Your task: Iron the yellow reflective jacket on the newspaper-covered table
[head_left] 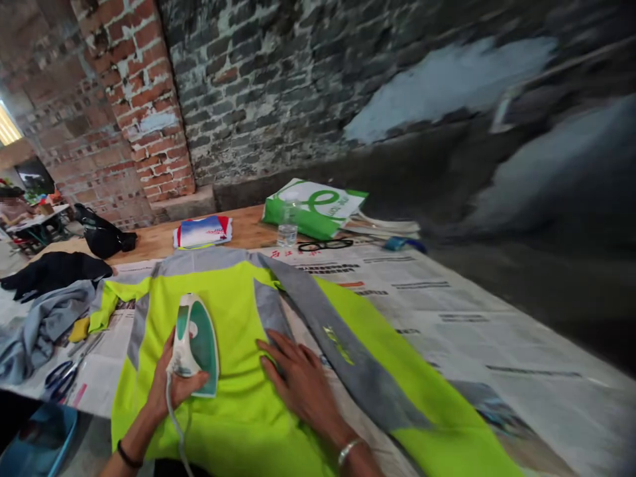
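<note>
A yellow-green and grey garment (233, 311) lies spread over newspaper, its right sleeve stretching toward the lower right. My left hand (173, 377) is wrapped round the handle of a white and green iron (203, 344), which rests on the garment's body with its tip pointing away from me. A white cord hangs from the iron's rear. To the right, my right hand (298, 377) lies on the garment with its fingers spread, near the grey side strip. Small wrinkles show in the cloth between the two hands.
Scissors (62, 379), grey cloth (44, 324) and a black bag (102, 232) are at the left. A clear bottle (287, 225), glasses (325, 245) and a green-white bag (315, 207) stand or lie at the back. A blue bin (42, 440) is lower left. Brick walls rise behind.
</note>
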`<state>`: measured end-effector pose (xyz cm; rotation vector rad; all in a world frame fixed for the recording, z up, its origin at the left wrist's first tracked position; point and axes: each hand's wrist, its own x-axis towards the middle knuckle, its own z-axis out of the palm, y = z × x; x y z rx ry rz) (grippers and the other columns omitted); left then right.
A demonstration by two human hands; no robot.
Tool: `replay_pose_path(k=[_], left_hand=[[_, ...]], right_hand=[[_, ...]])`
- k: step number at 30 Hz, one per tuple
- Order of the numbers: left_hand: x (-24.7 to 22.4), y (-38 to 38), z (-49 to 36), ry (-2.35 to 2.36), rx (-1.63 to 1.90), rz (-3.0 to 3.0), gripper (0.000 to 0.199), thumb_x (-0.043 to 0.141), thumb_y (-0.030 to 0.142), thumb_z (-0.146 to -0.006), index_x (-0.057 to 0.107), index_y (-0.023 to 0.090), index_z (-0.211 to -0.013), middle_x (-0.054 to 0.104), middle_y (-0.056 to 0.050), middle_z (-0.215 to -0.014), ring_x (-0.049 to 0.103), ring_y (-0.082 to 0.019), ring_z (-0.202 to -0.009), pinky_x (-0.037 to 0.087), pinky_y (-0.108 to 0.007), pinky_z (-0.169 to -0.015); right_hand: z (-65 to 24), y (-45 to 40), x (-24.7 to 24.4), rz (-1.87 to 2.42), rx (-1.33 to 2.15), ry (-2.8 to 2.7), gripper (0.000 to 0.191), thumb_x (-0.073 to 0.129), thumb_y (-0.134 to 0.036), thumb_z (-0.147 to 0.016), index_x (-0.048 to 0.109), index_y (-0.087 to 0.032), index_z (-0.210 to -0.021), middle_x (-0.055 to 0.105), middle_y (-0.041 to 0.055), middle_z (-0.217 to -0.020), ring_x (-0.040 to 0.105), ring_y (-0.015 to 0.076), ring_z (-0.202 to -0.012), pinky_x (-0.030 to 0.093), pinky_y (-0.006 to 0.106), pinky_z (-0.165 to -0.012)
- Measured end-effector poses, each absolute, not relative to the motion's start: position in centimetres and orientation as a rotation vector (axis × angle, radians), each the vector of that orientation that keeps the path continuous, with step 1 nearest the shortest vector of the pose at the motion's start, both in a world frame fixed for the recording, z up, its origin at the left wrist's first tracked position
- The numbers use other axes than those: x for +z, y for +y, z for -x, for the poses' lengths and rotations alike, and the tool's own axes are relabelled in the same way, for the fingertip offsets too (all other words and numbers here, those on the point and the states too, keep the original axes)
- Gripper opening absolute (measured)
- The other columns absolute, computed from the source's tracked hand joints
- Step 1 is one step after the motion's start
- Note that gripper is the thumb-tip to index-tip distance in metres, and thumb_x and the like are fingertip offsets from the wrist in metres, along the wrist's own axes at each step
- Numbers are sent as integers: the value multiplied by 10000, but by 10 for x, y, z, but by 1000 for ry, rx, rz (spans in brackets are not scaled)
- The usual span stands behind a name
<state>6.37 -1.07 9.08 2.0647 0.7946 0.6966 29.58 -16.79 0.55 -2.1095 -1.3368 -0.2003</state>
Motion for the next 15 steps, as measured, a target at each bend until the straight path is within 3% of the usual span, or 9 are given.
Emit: replay_pose_path(k=[8, 15], left_hand=[[97, 41, -124, 779, 760, -2027, 729, 873, 351, -597, 643, 200, -1273, 682, -75, -1246, 652, -279, -1128, 545, -451, -1014], [93, 77, -185, 715, 805, -1875, 706, 885, 381, -644, 599, 202, -1265, 709, -78, -1070, 703, -241, -955, 597, -425, -881]], right_hand=[[-297, -169, 2, 2112, -153, -1319, 406, 447, -333, -990, 743, -268, -1260, 624, 101, -1464, 568, 277, -1352, 409, 521, -1118], [-299, -166, 7, 2130, -103, -1322, 410, 457, -324, -978, 741, -259, -1267, 628, 110, -1459, 562, 277, -1360, 404, 527, -1121]])
